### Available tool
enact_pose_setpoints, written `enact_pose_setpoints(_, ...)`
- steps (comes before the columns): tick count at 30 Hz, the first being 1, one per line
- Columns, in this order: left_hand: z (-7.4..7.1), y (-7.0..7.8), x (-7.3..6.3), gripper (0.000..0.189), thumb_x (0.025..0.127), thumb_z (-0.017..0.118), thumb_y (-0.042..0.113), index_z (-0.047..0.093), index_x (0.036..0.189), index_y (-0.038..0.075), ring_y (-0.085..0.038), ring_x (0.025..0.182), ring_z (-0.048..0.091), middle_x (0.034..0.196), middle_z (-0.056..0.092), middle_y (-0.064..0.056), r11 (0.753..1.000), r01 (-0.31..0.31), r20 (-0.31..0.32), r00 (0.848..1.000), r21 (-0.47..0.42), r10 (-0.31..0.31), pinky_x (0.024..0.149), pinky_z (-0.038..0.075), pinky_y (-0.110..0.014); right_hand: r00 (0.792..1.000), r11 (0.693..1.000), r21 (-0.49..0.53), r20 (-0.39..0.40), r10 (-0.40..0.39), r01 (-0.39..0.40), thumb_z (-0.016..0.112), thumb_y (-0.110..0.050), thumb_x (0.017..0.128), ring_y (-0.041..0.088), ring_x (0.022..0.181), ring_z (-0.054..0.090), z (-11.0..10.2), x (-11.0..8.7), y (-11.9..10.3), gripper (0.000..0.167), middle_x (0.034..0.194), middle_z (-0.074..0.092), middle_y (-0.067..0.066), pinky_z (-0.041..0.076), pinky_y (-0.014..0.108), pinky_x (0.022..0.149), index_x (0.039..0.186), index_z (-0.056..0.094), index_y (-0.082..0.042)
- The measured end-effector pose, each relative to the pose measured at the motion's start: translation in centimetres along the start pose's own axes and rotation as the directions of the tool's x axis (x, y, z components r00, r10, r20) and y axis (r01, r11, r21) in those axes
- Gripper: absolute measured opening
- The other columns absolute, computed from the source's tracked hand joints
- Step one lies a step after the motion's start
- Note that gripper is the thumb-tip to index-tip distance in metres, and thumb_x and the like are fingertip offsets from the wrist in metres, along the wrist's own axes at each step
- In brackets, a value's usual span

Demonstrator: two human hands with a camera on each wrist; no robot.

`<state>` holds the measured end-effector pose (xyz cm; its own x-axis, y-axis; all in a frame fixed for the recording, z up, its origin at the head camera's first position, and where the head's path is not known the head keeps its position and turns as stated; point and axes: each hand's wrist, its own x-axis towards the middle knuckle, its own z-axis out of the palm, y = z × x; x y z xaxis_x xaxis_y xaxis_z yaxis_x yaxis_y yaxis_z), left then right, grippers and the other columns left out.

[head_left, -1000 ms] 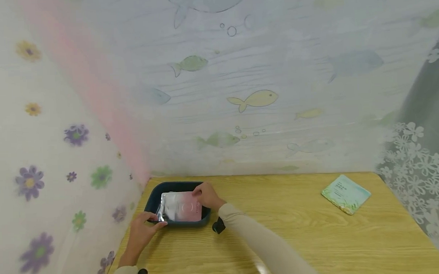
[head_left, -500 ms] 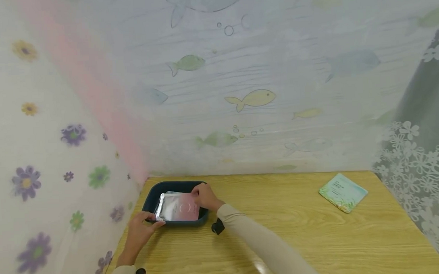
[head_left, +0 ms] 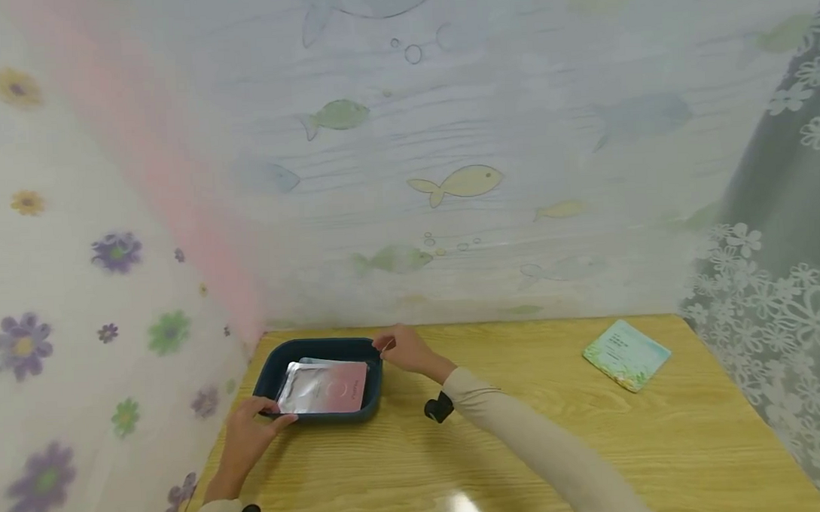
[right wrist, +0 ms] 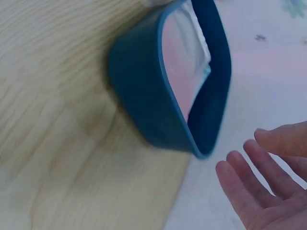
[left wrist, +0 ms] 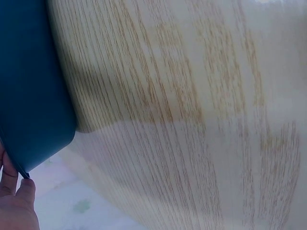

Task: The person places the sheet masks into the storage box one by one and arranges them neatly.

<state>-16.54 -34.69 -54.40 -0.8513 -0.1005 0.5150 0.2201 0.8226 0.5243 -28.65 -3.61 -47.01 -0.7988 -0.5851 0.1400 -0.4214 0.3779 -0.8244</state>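
A dark teal plastic bin stands at the table's left end. Inside lies a pink and silver sachet, and the edge of another packet shows behind it. My left hand pinches the bin's near left corner rim between thumb and fingers; in the left wrist view the hand grips that same rim. My right hand is just off the bin's right rim, holding nothing. Its fingers are relaxed and apart from the bin in the right wrist view.
A pale green and blue sachet lies flat near the table's right end. The wood-grain table meets a fish-patterned curtain at the back and a flower-patterned one on the left.
My right hand has let go of the pink sachet and moved right, out past the bin's rim. The sachet now lies in the bin. My left hand keeps its hold on the rim.
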Motion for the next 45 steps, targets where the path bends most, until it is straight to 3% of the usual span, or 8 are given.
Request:
enact_pose_setpoints(5,-0.1,-0.2,-0.1,0.034,0.055,0.092,0.016,0.061,0.070,0.013,-0.012,0.071,0.050,0.073,0.056,0.005,1.000,0.004,-0.012,1.000,0.010,-0.004,0.067,0.038,-0.016,0.999,0.999,-0.020,0.012,-0.048,0.049,0.061,0.004,0.086,0.024,0.085,0.063,-2.5,-1.8,0.3,0.019,0.099,0.066,0.018,0.051,0.031,0.072,0.104,0.067,0.000)
enact_pose_setpoints(14,-0.5,-0.5,-0.2,0.033,0.056,0.092,0.018,0.062,0.069,0.015,-0.011,0.071,0.049,0.073,0.056,0.005,0.999,0.042,-0.006,0.999,0.027,-0.041,0.067,0.036,-0.015,1.000,0.999,0.028,0.000,-0.021,0.021,0.062,0.002,0.087,0.024,0.088,0.063,-6.0,-5.5,0.7,0.018,0.100,0.066,0.012,0.052,0.032,0.072,0.104,0.068,-0.003)
enact_pose_setpoints(24,-0.6,0.0,-0.2,0.032,0.058,0.091,0.020,0.062,0.069,0.014,-0.013,0.071,0.049,0.073,0.057,0.003,0.997,0.061,0.016,0.998,0.040,-0.062,0.066,0.036,-0.013,0.998,0.999,0.014,-0.049,-0.031,0.032,0.065,-0.004,0.088,0.025,0.091,0.062,-10.2,-9.8,1.4,0.019,0.104,0.067,0.011,0.051,0.034,0.076,0.107,0.068,-0.004)
enact_pose_setpoints(36,-0.4,0.2,0.0,0.031,0.060,0.091,0.024,0.063,0.070,0.014,-0.014,0.072,0.050,0.074,0.057,0.003,0.995,0.075,0.031,0.997,0.062,-0.077,0.066,0.038,-0.018,0.991,0.997,0.068,-0.121,0.055,-0.047,0.064,-0.007,0.090,0.029,0.094,0.061,-14.8,-15.1,3.8,0.018,0.107,0.064,0.018,0.052,0.034,0.071,0.108,0.066,-0.003)
enact_pose_setpoints(45,-0.2,0.5,0.2,0.031,0.061,0.090,0.026,0.063,0.071,0.014,-0.016,0.074,0.051,0.075,0.057,0.002,0.990,0.101,0.070,0.992,0.095,-0.108,0.067,0.045,-0.033,0.971,0.983,0.127,-0.184,0.151,-0.129,0.064,-0.009,0.090,0.035,0.098,0.058,-18.2,-18.6,5.8,0.027,0.112,0.061,0.021,0.052,0.034,0.071,0.115,0.062,0.001)
